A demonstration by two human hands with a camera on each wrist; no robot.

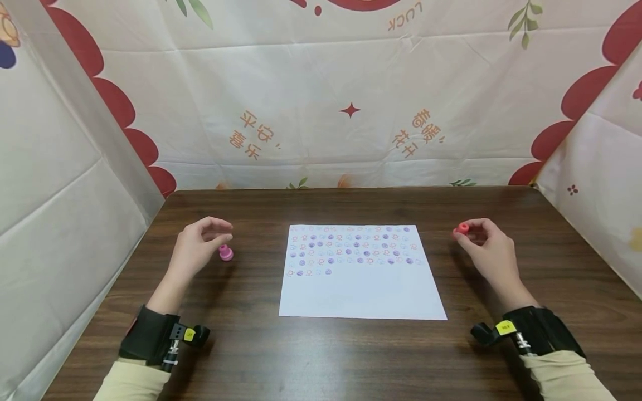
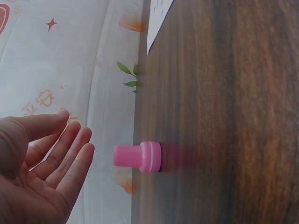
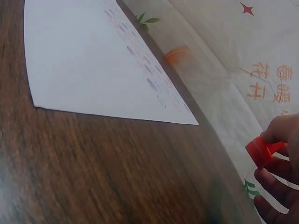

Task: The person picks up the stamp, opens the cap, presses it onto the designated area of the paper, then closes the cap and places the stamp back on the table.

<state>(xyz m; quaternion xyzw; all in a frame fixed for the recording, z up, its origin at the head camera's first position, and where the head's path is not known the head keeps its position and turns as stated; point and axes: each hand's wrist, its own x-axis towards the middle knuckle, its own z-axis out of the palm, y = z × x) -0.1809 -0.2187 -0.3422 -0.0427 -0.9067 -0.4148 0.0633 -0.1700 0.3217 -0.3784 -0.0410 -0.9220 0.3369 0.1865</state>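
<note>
A pink stamp (image 2: 150, 156) stands upright on the table at the left, its narrow handle on top. My left hand (image 1: 195, 245) hovers beside it with fingers loosely bent; in the left wrist view a gap shows between the fingertips (image 2: 87, 150) and the stamp. On the right, my right hand (image 1: 494, 253) pinches a small red stamp (image 3: 259, 152) between thumb and fingers, held above the table. Between both hands lies a white sheet of paper (image 1: 361, 295), bearing rows of small purple, red and blue prints on its upper part.
The brown wooden table (image 1: 311, 356) ends at a white cloth backdrop (image 1: 311, 111) with red scallops, leaves and lettering. Cloth walls also flank the left and right sides. Each wrist wears a black band (image 1: 147, 334) with a small camera.
</note>
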